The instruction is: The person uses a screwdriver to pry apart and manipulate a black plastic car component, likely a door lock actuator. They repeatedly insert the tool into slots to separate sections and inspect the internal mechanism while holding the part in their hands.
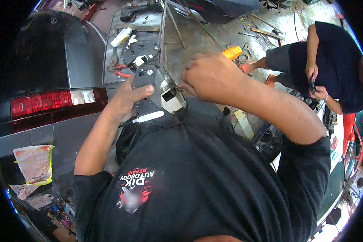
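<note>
My left hand (pixel 125 99) grips a black plastic car part (pixel 143 82) in front of my chest, its thumb pressed on the flat face. A cream-white block with a dark square opening (pixel 172 99) sits on the part's right side. Below it, a white rod-like piece (pixel 149 117) sticks out. My right hand (pixel 209 76) is closed, fingertips against the right edge of the part. From behind that hand pokes the yellow handle of what looks like a screwdriver (pixel 232 52); its shaft is mostly hidden.
A metal bench (pixel 112 44) ahead bears a similar black part (pixel 143 50), red-handled pliers (pixel 123 74), a white tube (pixel 121 37) and a black power tool (pixel 139 11). Left stands a dark car (pixel 40 52). Another person (pixel 330 68) stands at right. Tools (pixel 266 32) lie on the floor.
</note>
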Available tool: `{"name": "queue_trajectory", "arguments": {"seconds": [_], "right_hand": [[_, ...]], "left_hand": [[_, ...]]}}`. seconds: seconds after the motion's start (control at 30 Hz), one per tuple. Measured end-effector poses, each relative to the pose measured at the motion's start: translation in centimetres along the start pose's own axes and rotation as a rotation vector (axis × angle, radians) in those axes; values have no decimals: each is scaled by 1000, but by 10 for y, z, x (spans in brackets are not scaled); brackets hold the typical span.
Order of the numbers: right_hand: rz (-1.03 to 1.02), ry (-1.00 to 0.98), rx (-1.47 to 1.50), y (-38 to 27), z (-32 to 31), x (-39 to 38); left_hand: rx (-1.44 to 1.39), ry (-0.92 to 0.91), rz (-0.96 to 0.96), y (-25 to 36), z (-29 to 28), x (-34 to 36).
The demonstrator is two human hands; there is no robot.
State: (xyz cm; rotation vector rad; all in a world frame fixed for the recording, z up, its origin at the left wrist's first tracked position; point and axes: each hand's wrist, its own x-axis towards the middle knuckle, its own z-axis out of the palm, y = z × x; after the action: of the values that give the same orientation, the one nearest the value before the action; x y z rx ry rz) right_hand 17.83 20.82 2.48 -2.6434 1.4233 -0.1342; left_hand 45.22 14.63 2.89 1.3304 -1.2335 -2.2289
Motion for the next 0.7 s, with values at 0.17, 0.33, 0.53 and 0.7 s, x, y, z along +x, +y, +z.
{"name": "queue_trajectory", "arguments": {"seconds": [0.17,0.33,0.53,0.7], "right_hand": [[-79,122,26,2,13,-6],[-26,46,104,3,-13,-2],[-9,55,126,-5,-35,-7],[-21,45,58,-9,-48,-10]], "left_hand": [[-59,32,18,-11,-7,3],[21,-16,96,8,-14,1],[77,15,126,12,-13,2],[89,7,89,15,-6,0]]}}
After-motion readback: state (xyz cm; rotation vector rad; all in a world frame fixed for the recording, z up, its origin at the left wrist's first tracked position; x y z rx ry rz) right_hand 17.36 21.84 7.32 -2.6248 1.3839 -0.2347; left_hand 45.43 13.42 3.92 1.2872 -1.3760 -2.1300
